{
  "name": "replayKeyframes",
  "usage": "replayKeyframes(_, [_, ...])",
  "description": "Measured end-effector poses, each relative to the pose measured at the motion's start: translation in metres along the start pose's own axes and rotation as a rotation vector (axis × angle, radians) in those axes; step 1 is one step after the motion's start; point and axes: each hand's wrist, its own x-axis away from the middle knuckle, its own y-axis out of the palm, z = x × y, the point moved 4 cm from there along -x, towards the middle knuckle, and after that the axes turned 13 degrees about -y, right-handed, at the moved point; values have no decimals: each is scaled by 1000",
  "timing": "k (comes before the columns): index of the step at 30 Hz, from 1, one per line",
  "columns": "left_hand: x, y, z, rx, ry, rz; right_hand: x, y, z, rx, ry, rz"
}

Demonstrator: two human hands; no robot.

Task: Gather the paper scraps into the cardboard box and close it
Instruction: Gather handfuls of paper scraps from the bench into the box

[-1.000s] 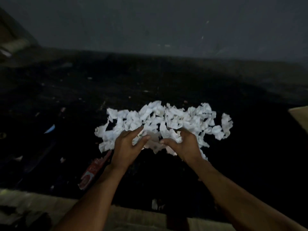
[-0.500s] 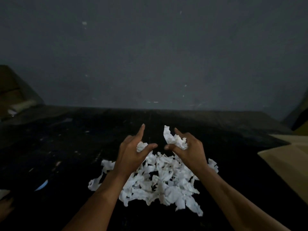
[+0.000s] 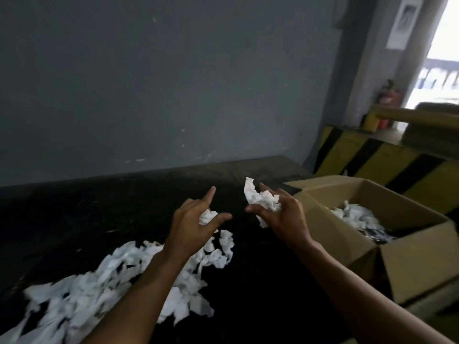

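Note:
A heap of white paper scraps (image 3: 119, 279) lies on the dark tabletop at the lower left. My left hand (image 3: 192, 229) is raised above the heap's right end, pinching a small white scrap, its forefinger sticking up. My right hand (image 3: 283, 217) is raised beside it, holding a bigger bunch of white scraps (image 3: 258, 199). It hovers just left of the open cardboard box (image 3: 402, 264) at the right. Some white scraps (image 3: 357, 216) lie inside the box over something dark.
The dark tabletop (image 3: 99, 209) runs back to a grey wall (image 3: 173, 83). Behind the box stands a yellow-and-black striped barrier (image 3: 382, 165). A red fire extinguisher (image 3: 387, 98) stands by a bright doorway at the far right.
Both hands lifted scraps off the heap and carried them to the right. My view turned right, bringing the open box fully into sight.

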Motion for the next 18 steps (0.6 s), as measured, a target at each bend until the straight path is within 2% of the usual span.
replayKeyframes(9, [-21,155,142,7,106,-11,6,-182,99,136,-47,96])
replayKeyframes(14, [-20,254,216,48,97,-62,3,-282,173,194,-25,66])
replayKeyframes(18, [-34,309,244,51,57,-86,-11,-329,219,187,5,81])
